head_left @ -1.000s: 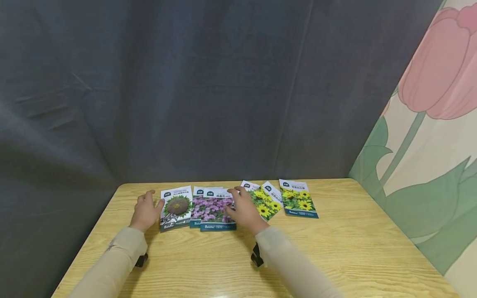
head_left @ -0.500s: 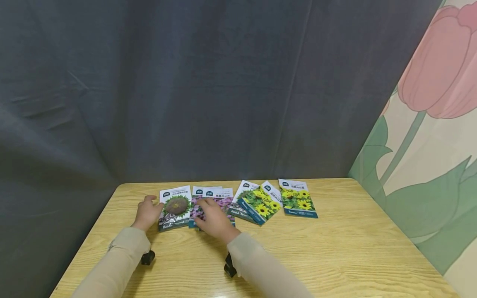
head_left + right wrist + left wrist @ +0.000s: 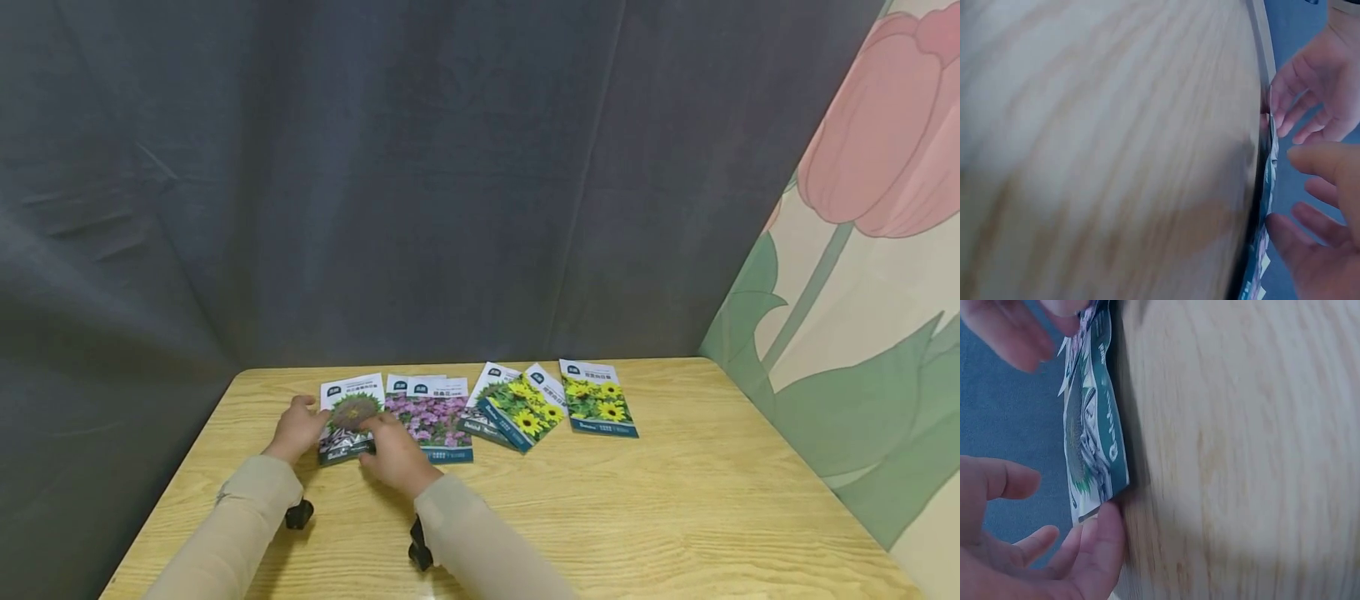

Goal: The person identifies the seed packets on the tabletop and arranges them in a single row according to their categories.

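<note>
A seed packet with a large dark-centred sunflower [image 3: 352, 410] lies at the left of the row in the head view. My left hand [image 3: 297, 430] is at its left edge; in the left wrist view the fingertips [image 3: 1110, 519] touch the packet's corner while the thumb stays apart. My right hand [image 3: 397, 457] reaches over the same packet's lower right side, fingers loosely bent and thumb apart from them. Beside it, two overlapping purple-flower seed packets [image 3: 446, 423] are partly covered by the right hand. In the right wrist view, both hands hover around the packets' edges.
Right of the purple packets, a yellow-flower seed packet [image 3: 528, 410] lies slanted over another sunflower packet [image 3: 480, 417]. A separate yellow-flower packet [image 3: 600, 400] lies farther right. The wooden table [image 3: 675, 500] ends at a dark curtain [image 3: 435, 183]; a tulip-patterned wall [image 3: 862, 333] stands at right.
My right hand has moved left from beside the yellow-flower packets, across the purple ones, to the left sunflower packet. The left hand has barely shifted.
</note>
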### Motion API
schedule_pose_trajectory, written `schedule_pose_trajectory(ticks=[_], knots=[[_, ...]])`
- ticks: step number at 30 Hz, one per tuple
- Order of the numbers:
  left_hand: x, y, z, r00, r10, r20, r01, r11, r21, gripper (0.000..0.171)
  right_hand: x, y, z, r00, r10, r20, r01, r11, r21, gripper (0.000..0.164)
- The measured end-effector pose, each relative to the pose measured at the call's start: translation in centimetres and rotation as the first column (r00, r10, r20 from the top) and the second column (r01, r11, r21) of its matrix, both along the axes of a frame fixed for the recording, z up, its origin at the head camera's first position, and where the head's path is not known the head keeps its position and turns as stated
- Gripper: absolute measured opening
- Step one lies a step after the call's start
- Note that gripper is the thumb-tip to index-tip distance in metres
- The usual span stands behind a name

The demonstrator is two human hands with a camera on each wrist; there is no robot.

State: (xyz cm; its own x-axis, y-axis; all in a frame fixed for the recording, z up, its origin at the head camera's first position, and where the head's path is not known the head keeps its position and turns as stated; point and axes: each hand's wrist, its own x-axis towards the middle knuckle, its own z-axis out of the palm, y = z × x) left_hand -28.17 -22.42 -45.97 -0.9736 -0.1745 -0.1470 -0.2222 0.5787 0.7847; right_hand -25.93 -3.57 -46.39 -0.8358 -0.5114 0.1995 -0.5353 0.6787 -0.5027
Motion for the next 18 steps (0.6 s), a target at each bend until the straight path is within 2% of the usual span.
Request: schedule_pose_trajectory(ticks=[7,12,18], knots=[[0.07,-0.62,-0.17,0.999,0.036,0.035,-0.041,0.984,0.176,0.063,-0.03,-0.51,-0.73,0.997,-0.004,-0.08,0.009,0.998,0.059,0.035],[0.28,-0.94,-0.23,0.997,0.061,0.042,-0.071,0.947,0.312,0.06,0.05,-0.54,-0.87,0.996,-0.001,-0.09,0.008,0.997,0.073,0.032],[0.61,-0.72,0.03,0.995,0.095,0.017,-0.094,0.914,0.395,0.053,0.05,-0.49,-0.9,0.995,0.001,-0.103,0.003,0.999,0.039,0.029]])
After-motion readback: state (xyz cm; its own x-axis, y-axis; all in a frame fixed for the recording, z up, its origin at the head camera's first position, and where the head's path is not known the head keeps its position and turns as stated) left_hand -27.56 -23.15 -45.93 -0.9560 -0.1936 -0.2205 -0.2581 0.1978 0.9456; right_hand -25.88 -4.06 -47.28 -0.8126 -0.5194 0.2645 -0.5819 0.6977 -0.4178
